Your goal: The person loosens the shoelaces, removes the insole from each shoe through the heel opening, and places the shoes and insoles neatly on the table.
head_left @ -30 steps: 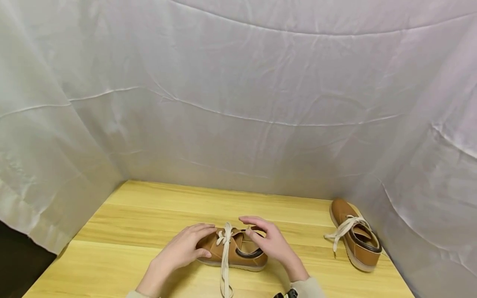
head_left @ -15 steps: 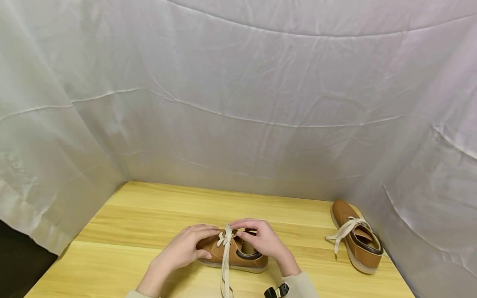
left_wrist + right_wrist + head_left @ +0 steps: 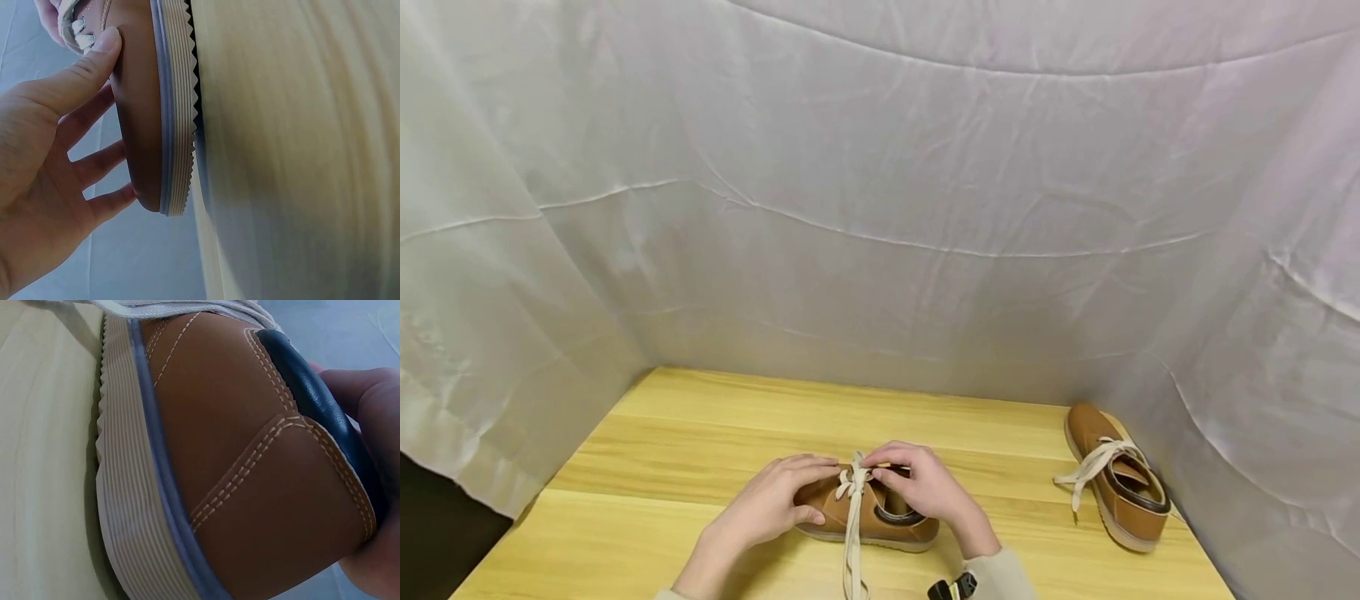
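A brown lace-up shoe (image 3: 887,525) stands on its sole on the wooden table, toe to the left. Its pale flat shoelace (image 3: 853,533) hangs over the near side. My left hand (image 3: 763,504) holds the toe end, thumb on the near side and fingers across the far side; the left wrist view shows the thumb (image 3: 94,59) pressed to the brown upper. Above the opening, my right hand (image 3: 928,483) pinches the shoelace by the top eyelets with thumb and forefinger. In the right wrist view the heel and dark padded collar (image 3: 309,387) hide those fingertips.
A matching brown shoe (image 3: 1131,517) stands at the right edge of the table (image 3: 737,417), its pale lace (image 3: 1093,462) loose to the left. Grey cloth (image 3: 880,317) hangs behind and along both sides. A black device (image 3: 953,588) sits at my right wrist.
My right hand has moved left and down from over the shoe's opening to the lace, its thumb and forefinger coming together there. The left hand has stayed on the toe.
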Demonstrator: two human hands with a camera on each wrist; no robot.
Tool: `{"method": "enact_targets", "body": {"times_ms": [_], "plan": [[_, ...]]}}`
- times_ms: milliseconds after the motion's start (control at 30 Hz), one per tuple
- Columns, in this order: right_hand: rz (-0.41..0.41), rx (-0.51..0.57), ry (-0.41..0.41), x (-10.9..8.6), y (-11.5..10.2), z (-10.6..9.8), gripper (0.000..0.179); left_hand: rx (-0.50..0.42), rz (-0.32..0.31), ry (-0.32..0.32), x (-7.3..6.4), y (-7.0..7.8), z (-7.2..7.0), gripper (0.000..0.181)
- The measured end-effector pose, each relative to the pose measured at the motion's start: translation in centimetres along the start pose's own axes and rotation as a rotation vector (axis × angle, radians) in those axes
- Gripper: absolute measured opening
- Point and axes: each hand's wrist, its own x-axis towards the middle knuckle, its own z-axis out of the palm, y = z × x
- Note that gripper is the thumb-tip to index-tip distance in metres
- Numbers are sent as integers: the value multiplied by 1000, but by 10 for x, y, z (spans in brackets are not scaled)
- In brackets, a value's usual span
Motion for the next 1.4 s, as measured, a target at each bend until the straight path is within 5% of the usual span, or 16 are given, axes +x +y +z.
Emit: {"method": "enact_targets", "body": {"times_ms": [667, 1400], "plan": [[17, 29, 84, -2, 0, 2, 14, -6, 6, 0, 0, 4, -3, 70], [-74, 37, 132, -3, 1, 0, 10, 9, 17, 4, -1, 5, -3, 69]]}}
